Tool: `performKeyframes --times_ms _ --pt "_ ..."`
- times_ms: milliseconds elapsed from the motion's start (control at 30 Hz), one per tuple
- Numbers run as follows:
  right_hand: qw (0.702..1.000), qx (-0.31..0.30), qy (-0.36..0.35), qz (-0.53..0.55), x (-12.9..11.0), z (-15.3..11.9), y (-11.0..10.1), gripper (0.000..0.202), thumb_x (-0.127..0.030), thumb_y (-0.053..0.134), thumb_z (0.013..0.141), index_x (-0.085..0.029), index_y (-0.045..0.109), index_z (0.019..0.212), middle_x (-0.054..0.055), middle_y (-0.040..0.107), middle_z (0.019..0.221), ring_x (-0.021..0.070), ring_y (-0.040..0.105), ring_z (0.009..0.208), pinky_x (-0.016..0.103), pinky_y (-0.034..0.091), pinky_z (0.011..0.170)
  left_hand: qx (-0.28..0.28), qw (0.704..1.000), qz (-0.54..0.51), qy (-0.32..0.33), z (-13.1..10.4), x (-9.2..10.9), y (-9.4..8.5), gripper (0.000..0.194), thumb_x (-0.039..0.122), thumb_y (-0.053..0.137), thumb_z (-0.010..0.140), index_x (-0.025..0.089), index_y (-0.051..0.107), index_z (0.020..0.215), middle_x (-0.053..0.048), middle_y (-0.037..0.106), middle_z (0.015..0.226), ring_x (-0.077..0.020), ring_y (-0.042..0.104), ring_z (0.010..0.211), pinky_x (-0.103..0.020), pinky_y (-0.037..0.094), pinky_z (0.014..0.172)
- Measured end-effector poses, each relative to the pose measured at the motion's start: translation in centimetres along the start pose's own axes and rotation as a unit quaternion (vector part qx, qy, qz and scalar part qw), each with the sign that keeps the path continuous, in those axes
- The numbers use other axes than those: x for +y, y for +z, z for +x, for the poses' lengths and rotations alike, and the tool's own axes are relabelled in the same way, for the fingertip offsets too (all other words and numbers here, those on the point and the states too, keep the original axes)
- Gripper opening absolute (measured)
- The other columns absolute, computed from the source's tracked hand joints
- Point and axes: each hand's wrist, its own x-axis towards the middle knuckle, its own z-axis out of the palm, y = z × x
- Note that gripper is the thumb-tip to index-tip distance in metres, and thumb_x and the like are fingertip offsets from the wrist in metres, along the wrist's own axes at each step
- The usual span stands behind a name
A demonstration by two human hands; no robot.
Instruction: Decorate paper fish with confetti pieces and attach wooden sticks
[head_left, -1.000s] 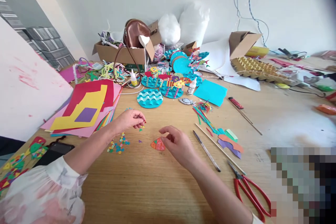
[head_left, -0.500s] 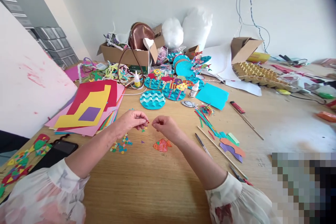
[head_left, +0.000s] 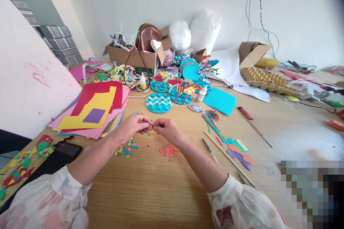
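My left hand (head_left: pixel 137 127) pinches a tiny red piece (head_left: pixel 152 126) between thumb and fingertips. The fingertips of my right hand (head_left: pixel 164 128) meet it from the other side, closed in a pinch; whether they also grip the piece is too small to tell. Below my right hand, an orange paper fish (head_left: pixel 168 150) lies flat on the wooden table (head_left: pixel 139 193). Small coloured paper dots (head_left: pixel 128 149) are scattered below my left hand. A little purple triangle (head_left: pixel 148 146) rests between the dots and the fish.
Coloured paper sheets (head_left: pixel 94 111) are stacked at the left, above a black phone (head_left: pixel 68 149). Behind my hands are a wavy blue disc (head_left: pixel 158 103) and a glue bottle (head_left: pixel 201 93). A pen (head_left: pixel 211 152), a wooden stick (head_left: pixel 231 159) and paper scraps (head_left: pixel 240 154) lie right.
My right hand has moved left and its fingertips now meet those of my left hand at the red piece. The view has shifted slightly, moving the table's contents right in the picture.
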Motion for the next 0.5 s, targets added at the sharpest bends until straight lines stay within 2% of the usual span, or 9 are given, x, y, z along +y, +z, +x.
performKeyframes --times_ms 133,333,500 --pt "0.998 0.009 0.007 -0.062 0.7 0.5 -0.2 0.019 -0.014 0.049 0.075 -0.016 0.067 0.077 -0.001 0.063 0.064 0.0085 0.051 0.056 0.019 0.035 0.051 0.030 1.000 -0.007 0.000 0.0 -0.4 -0.5 0.021 0.032 0.060 0.065 0.014 0.058 0.077 -0.002 0.062 0.070 -0.0090 0.053 0.060 -0.021 0.041 0.057" --pt "0.984 0.027 0.000 -0.176 1.2 1.0 -0.7 0.024 -0.011 0.046 0.076 -0.018 0.069 0.076 0.007 0.069 0.084 0.0178 0.060 0.080 0.026 0.038 0.069 0.046 0.999 -0.005 -0.002 -0.4 -0.6 -0.6 0.025 0.036 0.062 0.063 0.015 0.058 0.077 -0.003 0.063 0.070 -0.0102 0.054 0.059 -0.021 0.041 0.054" --pt "0.973 0.054 -0.008 -0.226 1.3 0.9 -0.9 0.018 -0.013 0.048 0.074 -0.019 0.065 0.074 0.008 0.068 0.082 0.0184 0.059 0.078 0.026 0.037 0.065 0.043 0.999 0.019 0.011 -0.8 -0.2 0.1 0.026 0.037 0.059 0.063 0.014 0.057 0.075 -0.003 0.062 0.069 -0.0106 0.053 0.058 -0.021 0.040 0.052"
